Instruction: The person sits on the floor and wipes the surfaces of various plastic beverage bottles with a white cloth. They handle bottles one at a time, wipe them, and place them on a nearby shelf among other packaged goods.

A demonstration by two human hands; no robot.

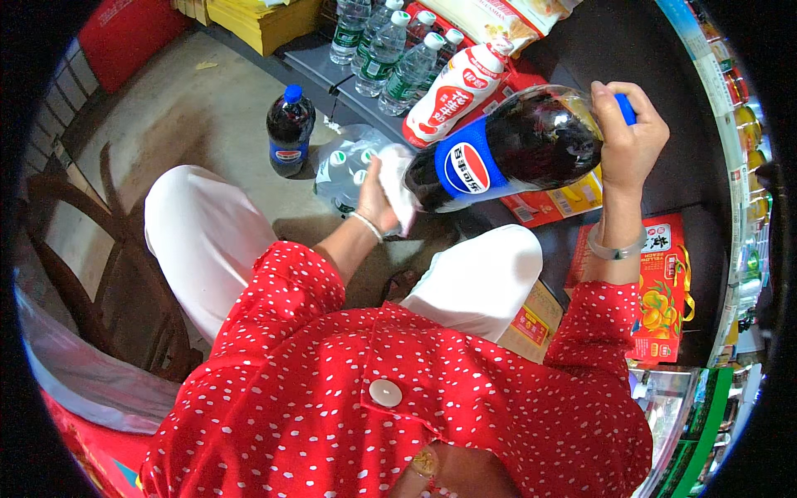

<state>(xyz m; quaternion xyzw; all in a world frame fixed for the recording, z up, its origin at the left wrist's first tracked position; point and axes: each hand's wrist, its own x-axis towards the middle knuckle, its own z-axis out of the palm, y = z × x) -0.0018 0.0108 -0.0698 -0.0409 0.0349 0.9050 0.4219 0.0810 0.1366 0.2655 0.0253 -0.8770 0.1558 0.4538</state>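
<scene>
My right hand grips a large Pepsi cola bottle by its neck, just below the blue cap. The bottle lies tilted across the view, its base toward my left hand. That hand presses a white cloth against the base. A second cola bottle with a blue cap stands upright on the floor to the left. Beside it is a plastic-wrapped pack of water bottles, partly hidden by my left hand and the cloth.
Several water bottles and a white-and-red drink bottle stand on a dark low platform. A red carton with fruit pictures is by my right forearm. Yellow bundles lie at the top left, and stocked shelves line the right.
</scene>
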